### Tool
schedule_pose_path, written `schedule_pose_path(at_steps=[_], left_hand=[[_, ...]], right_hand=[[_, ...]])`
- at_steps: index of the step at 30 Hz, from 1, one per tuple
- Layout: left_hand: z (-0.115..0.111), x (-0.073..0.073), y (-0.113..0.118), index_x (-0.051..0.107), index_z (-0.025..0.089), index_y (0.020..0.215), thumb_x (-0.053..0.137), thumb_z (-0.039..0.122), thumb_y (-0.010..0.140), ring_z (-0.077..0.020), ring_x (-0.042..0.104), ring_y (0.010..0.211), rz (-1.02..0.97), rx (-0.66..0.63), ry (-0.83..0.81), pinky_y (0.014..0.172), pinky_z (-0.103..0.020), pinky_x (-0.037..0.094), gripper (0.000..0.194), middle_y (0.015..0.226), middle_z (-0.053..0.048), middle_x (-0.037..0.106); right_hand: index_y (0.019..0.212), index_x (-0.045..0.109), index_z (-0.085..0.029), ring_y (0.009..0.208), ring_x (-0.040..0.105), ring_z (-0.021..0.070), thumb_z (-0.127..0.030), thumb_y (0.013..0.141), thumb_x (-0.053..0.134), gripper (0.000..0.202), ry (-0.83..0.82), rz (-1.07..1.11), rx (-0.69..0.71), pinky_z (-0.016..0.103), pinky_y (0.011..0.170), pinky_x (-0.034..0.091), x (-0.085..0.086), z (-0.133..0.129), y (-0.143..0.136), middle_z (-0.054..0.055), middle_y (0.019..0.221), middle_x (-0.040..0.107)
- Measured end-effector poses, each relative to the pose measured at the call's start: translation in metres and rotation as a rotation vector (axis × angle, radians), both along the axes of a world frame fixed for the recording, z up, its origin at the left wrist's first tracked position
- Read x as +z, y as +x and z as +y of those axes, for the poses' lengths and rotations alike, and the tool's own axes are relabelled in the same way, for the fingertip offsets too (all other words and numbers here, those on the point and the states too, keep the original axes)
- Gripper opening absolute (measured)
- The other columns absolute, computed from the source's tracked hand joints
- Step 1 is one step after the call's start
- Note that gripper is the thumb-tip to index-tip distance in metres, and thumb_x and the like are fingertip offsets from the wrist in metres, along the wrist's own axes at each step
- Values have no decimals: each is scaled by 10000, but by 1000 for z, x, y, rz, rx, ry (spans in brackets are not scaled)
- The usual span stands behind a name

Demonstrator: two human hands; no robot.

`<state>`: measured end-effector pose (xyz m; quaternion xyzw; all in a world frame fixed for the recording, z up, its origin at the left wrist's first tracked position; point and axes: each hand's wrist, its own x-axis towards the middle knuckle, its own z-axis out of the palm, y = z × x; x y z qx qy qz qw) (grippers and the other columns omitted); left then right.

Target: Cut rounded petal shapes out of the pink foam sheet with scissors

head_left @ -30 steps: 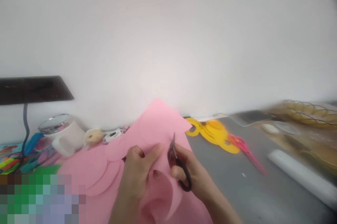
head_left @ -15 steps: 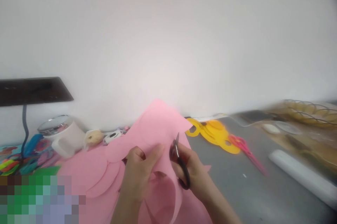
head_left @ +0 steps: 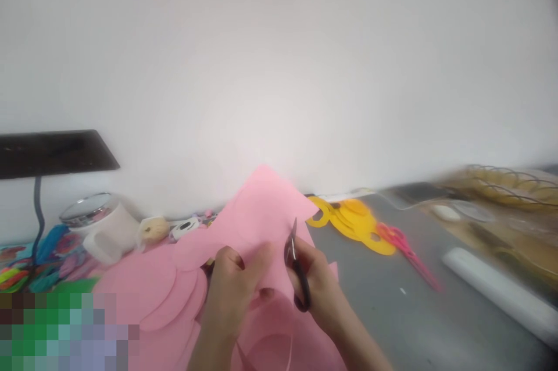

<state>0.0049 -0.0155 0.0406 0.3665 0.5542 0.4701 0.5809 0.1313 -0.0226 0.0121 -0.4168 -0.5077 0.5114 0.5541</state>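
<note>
My left hand (head_left: pixel 233 284) pinches a pink sheet of paper or felt (head_left: pixel 265 202), its thumb lying on top and the fingers tucked behind. The sheet is raised off the table with a corner pointing at the wall, and a faint round outline shows on it. In my right hand (head_left: pixel 316 284) is a pair of black-handled scissors (head_left: pixel 300 278). Their blades point upward at the sheet's right side, close to its edge. A cut pink strip curls below between both hands. Several pink discs (head_left: pixel 135 284) lie overlapping to the left of my left hand.
Yellow cut-out pieces (head_left: pixel 353 223) and pink scissors (head_left: pixel 407 254) lie right of the sheet on the grey table (head_left: pixel 375 307). A white roll (head_left: pixel 501 295) is farther right. On the left stand a white mug (head_left: pixel 111 228) and colourful bundles (head_left: pixel 56 260), beneath a dark wall panel (head_left: pixel 56 153).
The scissors and my right hand have shifted slightly, and the handles sit closer together. The pink strip below hangs lower and curls differently. My left hand keeps its grip.
</note>
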Motion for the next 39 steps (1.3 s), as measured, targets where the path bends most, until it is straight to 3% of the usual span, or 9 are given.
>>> schedule_pose_path(at_steps=[7, 14, 20, 31, 39], left_hand=[[0, 0, 3, 498, 148, 425, 808, 285, 578, -75, 359, 438, -140, -78, 13, 361, -216, 364, 372, 451, 47, 391], [-1, -1, 5, 477, 154, 409, 815, 310, 578, -71, 367, 374, -151, -81, 2, 366, -233, 326, 408, 427, 58, 370], [1, -3, 2, 502, 141, 394, 789, 346, 617, -69, 356, 330, -51, -181, 42, 357, -232, 243, 417, 399, 56, 341], [3, -4, 1, 535, 127, 408, 772, 353, 636, -71, 372, 334, -30, -202, 82, 351, -227, 240, 399, 404, 39, 375], [3, -4, 1, 504, 133, 383, 774, 330, 630, -71, 372, 329, -45, -196, 90, 346, -225, 272, 416, 387, 47, 349]], right_hand=[[612, 531, -193, 420, 267, 65, -203, 682, 660, 147, -16, 58, -60, 196, 389, 251, 2, 1, -3, -87, 477, 384], [668, 594, -182, 509, 418, 108, -152, 660, 633, 49, -43, -27, -107, 208, 446, 355, 7, -1, -1, -45, 560, 495], [610, 484, -200, 430, 300, 72, -127, 639, 516, 85, -52, 27, -116, 185, 395, 266, 4, 0, -2, -89, 476, 383], [613, 458, -206, 400, 240, 48, -125, 605, 497, 91, -59, 111, -49, 179, 379, 213, 7, 2, -1, -117, 436, 336], [639, 482, -204, 403, 294, 56, -92, 638, 511, 115, -53, 80, -28, 181, 392, 245, 1, 2, 2, -106, 455, 365]])
